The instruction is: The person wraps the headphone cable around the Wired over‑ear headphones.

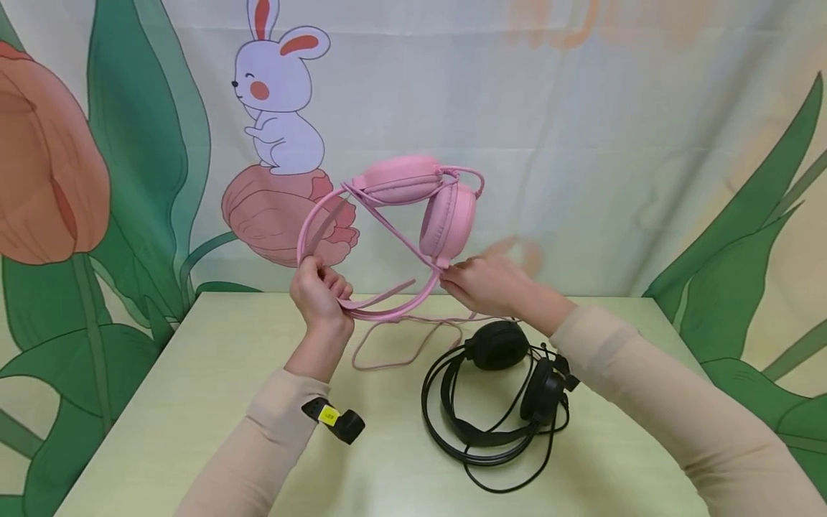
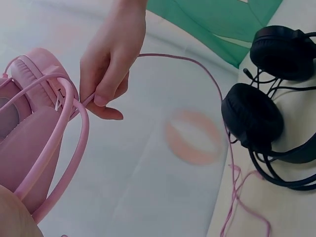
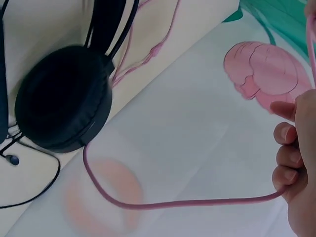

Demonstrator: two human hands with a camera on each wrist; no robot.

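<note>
A pair of pink headphones (image 1: 449,222) is held up above the far part of the table. My left hand (image 1: 319,294) grips its headband at the lower left, and only part of that hand (image 2: 17,217) shows in the left wrist view. Beside the lower ear cup, my right hand (image 1: 487,283) pinches the pink cable. In the right wrist view, curled fingers (image 3: 286,158) hold that cable (image 3: 173,203), which loops away to the left. Slack cable trails down to the table behind the black headphones (image 1: 497,345).
The black headphones lie with their black cord looped on the pale green table (image 1: 213,402), under my right forearm. A printed cloth backdrop (image 1: 581,143) with a rabbit and tulips hangs behind the table. A small black device (image 1: 336,420) is strapped on the left wrist.
</note>
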